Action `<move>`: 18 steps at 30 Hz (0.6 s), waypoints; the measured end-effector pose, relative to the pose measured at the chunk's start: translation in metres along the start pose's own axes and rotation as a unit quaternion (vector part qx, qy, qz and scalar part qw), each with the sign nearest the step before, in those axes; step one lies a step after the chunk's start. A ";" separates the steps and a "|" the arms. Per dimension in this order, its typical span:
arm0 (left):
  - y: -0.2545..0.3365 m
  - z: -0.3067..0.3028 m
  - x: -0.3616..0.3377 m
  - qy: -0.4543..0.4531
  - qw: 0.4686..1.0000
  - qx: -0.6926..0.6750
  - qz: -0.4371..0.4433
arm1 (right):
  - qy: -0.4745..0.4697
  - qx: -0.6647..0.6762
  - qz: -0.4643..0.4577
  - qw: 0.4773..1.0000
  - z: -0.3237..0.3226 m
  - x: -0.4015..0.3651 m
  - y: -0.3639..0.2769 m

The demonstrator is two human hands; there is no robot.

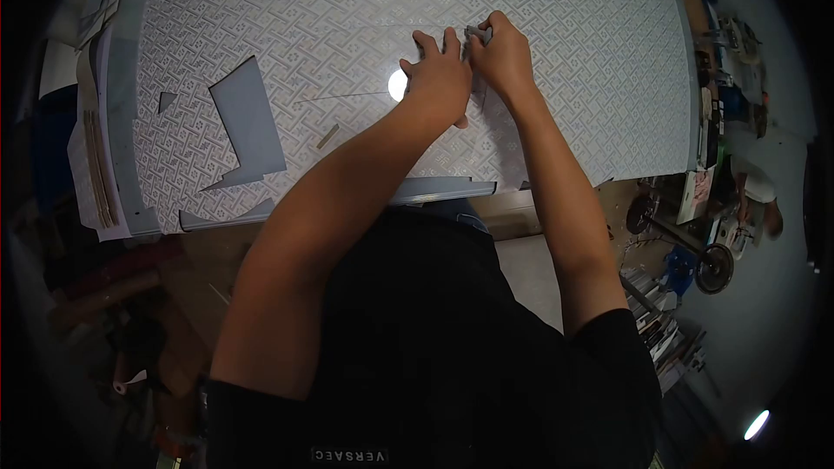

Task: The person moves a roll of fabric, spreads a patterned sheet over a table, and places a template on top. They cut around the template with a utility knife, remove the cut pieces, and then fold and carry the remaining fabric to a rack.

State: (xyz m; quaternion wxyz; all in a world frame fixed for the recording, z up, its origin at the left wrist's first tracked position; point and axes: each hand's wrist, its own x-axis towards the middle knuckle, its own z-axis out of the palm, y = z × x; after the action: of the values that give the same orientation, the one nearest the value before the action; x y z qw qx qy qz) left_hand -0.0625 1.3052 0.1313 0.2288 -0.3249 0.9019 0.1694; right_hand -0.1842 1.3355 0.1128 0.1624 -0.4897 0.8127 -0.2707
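Observation:
A large patterned white panel (pixel 347 9) lies flat across the work surface in front of me. My left hand (pixel 439 78) presses flat on it with fingers spread, near the middle. Right beside it, my right hand (pixel 499 52) is closed around a small grey tool (pixel 478 33), whose tip touches the panel just past my left fingertips. Most of the tool is hidden inside the fist. A thin scored line (pixel 343 95) runs leftward across the panel from my left hand.
Grey cut-out gaps (pixel 248 122) show in the panel at the left, with a small loose strip (pixel 327 135) nearby. Stacked sheets (pixel 95 165) sit along the left edge. Machinery, wheels and clutter (pixel 712 260) stand on the floor at the right.

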 end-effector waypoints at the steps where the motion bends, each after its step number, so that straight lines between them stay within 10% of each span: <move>1: 0.000 0.001 0.000 0.001 1.000 0.002 -0.002 | 0.012 0.001 0.012 1.000 0.003 -0.001 -0.002; 18: -0.001 0.007 -0.005 0.054 0.998 -0.038 -0.006 | 0.012 0.042 -0.046 0.998 0.003 -0.001 0.030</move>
State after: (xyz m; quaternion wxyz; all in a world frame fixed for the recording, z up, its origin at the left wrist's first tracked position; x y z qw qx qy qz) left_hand -0.0561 1.3102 0.1277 0.1685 -0.3479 0.9036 0.1847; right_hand -0.2035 1.3464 0.0919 0.1602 -0.5161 0.7791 -0.3178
